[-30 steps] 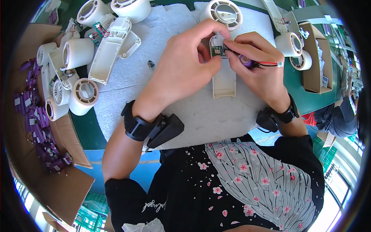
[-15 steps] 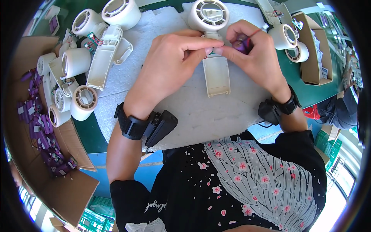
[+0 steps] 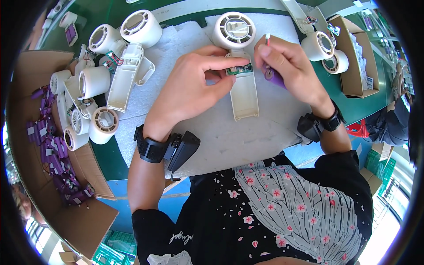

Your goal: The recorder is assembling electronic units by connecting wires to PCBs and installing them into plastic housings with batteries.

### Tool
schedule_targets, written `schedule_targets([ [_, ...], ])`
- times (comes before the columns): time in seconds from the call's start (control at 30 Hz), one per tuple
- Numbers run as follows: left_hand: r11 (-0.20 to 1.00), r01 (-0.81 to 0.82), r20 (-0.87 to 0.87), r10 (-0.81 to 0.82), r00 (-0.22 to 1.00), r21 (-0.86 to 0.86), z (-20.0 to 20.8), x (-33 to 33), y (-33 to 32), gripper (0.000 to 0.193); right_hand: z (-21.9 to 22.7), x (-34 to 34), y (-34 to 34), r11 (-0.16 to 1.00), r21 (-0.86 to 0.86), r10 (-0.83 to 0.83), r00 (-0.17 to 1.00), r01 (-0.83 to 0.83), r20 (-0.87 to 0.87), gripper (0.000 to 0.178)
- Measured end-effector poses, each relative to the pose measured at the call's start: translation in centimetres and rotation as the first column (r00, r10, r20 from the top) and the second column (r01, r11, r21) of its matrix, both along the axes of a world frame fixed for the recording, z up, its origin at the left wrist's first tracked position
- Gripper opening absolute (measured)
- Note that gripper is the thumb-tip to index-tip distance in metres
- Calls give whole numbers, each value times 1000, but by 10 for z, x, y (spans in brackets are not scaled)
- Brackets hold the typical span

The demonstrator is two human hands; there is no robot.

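Note:
In front of me a cream-white handheld fan housing lies on the foam sheet, its round vented head (image 3: pixel 234 30) at the far end and its open handle shell (image 3: pixel 245 99) toward me. A green circuit board (image 3: pixel 242 69) sits across the upper part of the handle. The thumb and forefinger of my left hand (image 3: pixel 190 84) grip this board. To the right, my right hand (image 3: pixel 293 66) is closed around a purple battery cell (image 3: pixel 274 77). A red wire with a small white plug (image 3: pixel 267 37) sticks up between its fingers, apart from the board.
At left stand several more white housings (image 3: pixel 95 81) and a cardboard box (image 3: pixel 90 174) with many purple battery packs (image 3: pixel 55 154). Two round heads (image 3: pixel 318 45) and a small carton (image 3: pixel 360 90) of white packets are at right. Pale foam (image 3: pixel 212 141) covers the green table.
My right hand has drawn slightly away from my left, and the wire's white plug now points upward. My left fingers have shifted, so the circuit board shows more. The view has shifted slightly.

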State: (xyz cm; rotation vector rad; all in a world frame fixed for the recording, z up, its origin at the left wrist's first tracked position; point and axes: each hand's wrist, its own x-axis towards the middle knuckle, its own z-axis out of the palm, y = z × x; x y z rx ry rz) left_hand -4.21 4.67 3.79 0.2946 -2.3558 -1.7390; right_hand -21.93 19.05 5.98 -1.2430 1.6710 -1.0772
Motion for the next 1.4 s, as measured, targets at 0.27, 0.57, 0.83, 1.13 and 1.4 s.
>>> schedule_targets([
  [0.27, 982, -180, -49, 184, 982, 63, -5, -5, 13, 33, -2, 5, 1, 982, -119, 94, 922, -149, -376, 28],
  [0.57, 943, -332, -80, 333, 940, 24, -11, -10, 25, 34, -10, 12, 2, 965, -207, 35, 859, -162, -510, 18],
  [0.83, 970, -226, -78, 233, 969, 89, 1, -6, 22, 35, -6, 20, 0, 954, -228, 20, 805, -192, -593, 11],
  [1.13, 969, -218, -86, 209, 974, -119, 1, -7, 20, 28, -15, 22, -2, 948, -268, -24, 796, -174, -604, 8],
  [1.4, 974, -224, -25, 225, 974, 37, -2, -5, 17, 27, -6, 14, 2, 963, -222, 22, 863, -155, -505, 8],
])
